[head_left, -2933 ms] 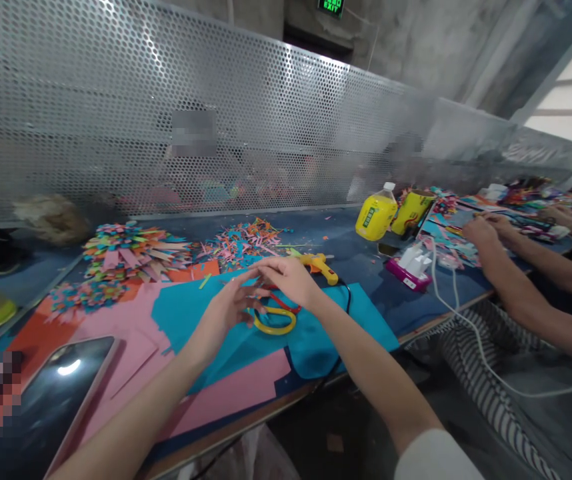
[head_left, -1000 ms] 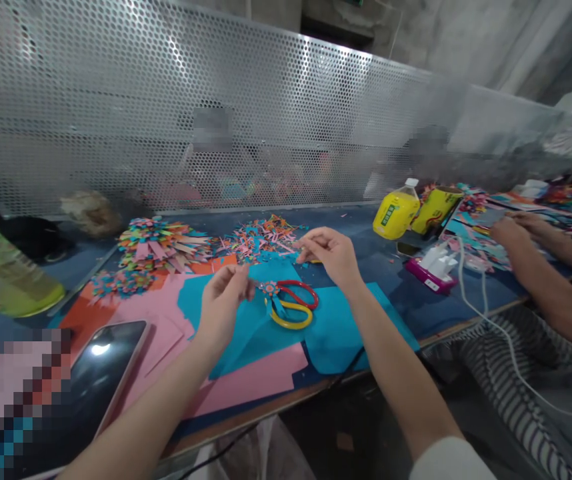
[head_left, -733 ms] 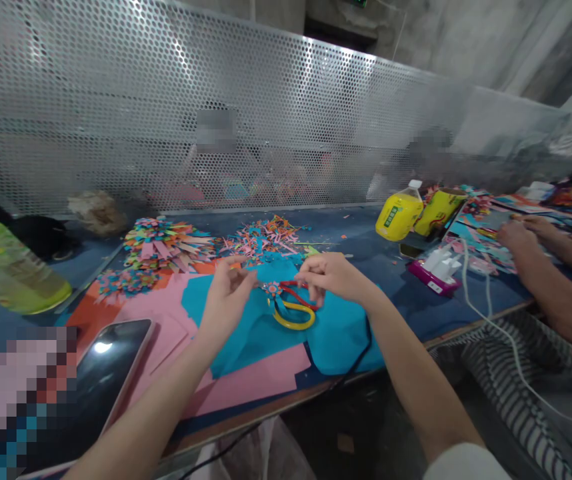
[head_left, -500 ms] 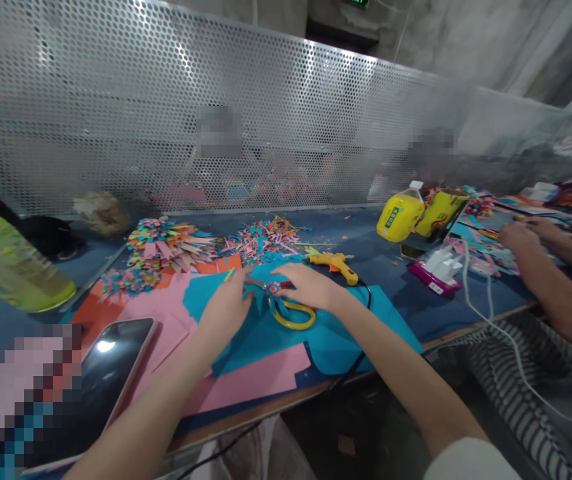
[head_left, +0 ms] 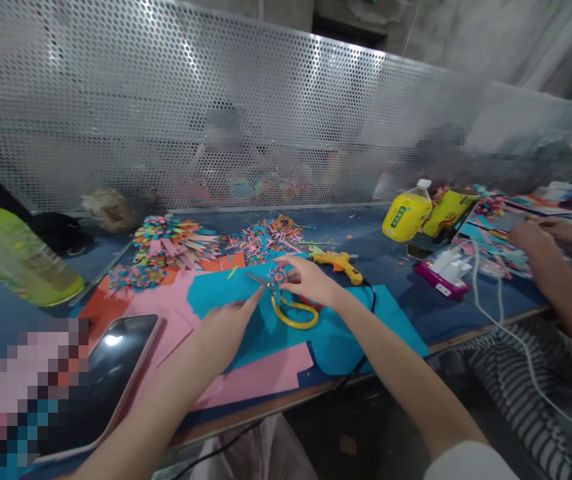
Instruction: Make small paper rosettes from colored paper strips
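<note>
In my right hand (head_left: 309, 279), fingers pinched together, is a small pink and blue paper flower (head_left: 279, 275). My left hand (head_left: 229, 328) is at the scissors; its fingertip meets them near the pivot, and its other fingers are curled out of sight underneath. The scissors (head_left: 293, 313) have yellow handles and lie over blue paper (head_left: 216, 290), their blades pointing to the upper left. A thin yellow-green strip (head_left: 233, 272) rests on the blue paper beyond my left hand. Just past my right hand lies a yellow glue gun (head_left: 339, 263).
Paper strips (head_left: 271, 237) and fringed bundles (head_left: 173, 241) lie behind the sheets. A phone (head_left: 106, 380) is at the left, near a green bottle (head_left: 21, 253). Rightward are a yellow jug (head_left: 407, 215), a purple power strip (head_left: 441, 279), a white cable and another person's hands (head_left: 533, 233).
My left hand has drawn back toward me, off the yellow-green strip, to the scissors. The flower now shows more clearly in my right hand. The view has shifted slightly.
</note>
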The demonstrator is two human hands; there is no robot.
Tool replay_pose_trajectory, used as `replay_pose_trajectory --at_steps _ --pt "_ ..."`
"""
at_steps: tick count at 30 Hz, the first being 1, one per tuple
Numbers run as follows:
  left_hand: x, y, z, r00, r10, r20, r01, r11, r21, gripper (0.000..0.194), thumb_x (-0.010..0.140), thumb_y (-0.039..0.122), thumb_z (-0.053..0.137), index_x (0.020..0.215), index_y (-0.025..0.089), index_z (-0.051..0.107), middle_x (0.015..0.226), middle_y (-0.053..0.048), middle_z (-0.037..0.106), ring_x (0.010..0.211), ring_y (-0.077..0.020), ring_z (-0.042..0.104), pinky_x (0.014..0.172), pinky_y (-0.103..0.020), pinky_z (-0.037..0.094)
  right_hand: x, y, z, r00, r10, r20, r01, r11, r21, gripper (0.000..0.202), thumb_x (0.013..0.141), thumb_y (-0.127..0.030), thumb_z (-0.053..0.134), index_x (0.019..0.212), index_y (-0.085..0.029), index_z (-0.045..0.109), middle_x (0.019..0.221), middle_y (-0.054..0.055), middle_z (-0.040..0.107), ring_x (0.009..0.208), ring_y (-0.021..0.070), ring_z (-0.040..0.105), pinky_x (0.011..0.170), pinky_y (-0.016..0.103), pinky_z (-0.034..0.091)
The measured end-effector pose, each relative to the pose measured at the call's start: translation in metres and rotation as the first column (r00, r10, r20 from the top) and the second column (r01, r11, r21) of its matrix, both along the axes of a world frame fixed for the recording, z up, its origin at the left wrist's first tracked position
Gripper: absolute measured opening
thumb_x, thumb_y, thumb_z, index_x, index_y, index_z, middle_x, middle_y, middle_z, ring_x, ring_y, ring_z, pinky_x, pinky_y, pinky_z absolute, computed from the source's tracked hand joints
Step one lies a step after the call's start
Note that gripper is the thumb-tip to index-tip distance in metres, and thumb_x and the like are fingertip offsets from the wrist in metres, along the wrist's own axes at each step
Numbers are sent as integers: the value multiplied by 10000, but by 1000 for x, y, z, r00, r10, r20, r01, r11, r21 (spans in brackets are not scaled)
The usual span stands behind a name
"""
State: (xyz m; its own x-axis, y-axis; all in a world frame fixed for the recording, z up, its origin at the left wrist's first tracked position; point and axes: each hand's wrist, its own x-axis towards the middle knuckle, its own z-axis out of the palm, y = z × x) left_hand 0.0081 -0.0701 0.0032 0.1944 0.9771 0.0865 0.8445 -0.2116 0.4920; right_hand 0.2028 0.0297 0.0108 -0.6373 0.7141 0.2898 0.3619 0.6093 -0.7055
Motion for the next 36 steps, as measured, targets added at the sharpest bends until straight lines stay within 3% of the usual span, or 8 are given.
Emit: replay_pose_trajectory --at_steps 4,8,16,21,26,29,33,36 --pt "-7 -13 -6 942 -155 -296 174 984 38 689 747 -3 319 1381 251 230 1173 -133 584 981 -256 590 798 -369 427 0 0 0 992 -39 -124 16 983 -182 520 699 -167 644 1173 -192 432 1118 88 528 746 111 606 723 303 516" --pt "-14 -22 -9 942 -191 -275 215 975 62 697 763 5 318 1395 260 170 1239 -99 547 1067 -243 544 840 -366 425 0 -3 -1 982 -21 -190 -24 973 -230 494 682 -165 657 1132 -209 460 1100 63 535 740 94 601 697 268 529" --pt "-18 -50 -18 952 -179 -250 203 976 75 592 780 43 352 1342 229 338 1226 -98 558 1092 -230 538 908 -387 429 6 -10 11 943 11 -332 -173 869 -463 530 681 -256 668 1159 -239 441 1180 95 483 695 129 612 378 185 510" --pt "-9 -64 -9 955 -275 -107 273 961 -36 471 866 223 331 1333 277 345 1190 -60 591 1040 -205 576 856 -320 469 21 -14 30 892 23 -451 -268 832 -486 502 707 -301 650 1165 -241 454 1215 100 485 501 47 542 263 120 384" --pt "21 -39 -4 996 -85 -29 86 995 41 607 835 250 402 1392 232 161 1214 -111 563 1054 -247 565 847 -366 454 42 -18 47 755 -26 -656 -331 848 -415 520 702 -421 632 1164 -249 468 1097 65 558 420 9 442 217 97 244" --pt "38 -27 -12 997 -43 -58 47 997 59 673 813 173 407 1401 157 82 1164 -163 585 1044 -259 568 837 -383 446 46 -13 44 742 -19 -670 -344 847 -405 502 707 -414 628 1153 -243 473 1039 51 577 422 18 436 212 109 238" --pt "49 -34 -23 992 -71 -100 78 995 66 607 794 61 341 1377 164 209 1072 -144 635 1012 -239 585 841 -381 436 43 -3 33 750 6 -662 -356 847 -396 416 736 -355 616 1116 -240 492 1105 50 549 422 8 443 219 110 261" --pt "50 -44 -18 988 -138 75 139 990 -10 532 816 152 402 1335 227 314 1011 -92 670 971 -231 608 825 -357 452 42 0 31 733 -12 -680 -357 844 -400 373 748 -344 610 1090 -237 503 1079 39 550 434 13 460 231 113 291"
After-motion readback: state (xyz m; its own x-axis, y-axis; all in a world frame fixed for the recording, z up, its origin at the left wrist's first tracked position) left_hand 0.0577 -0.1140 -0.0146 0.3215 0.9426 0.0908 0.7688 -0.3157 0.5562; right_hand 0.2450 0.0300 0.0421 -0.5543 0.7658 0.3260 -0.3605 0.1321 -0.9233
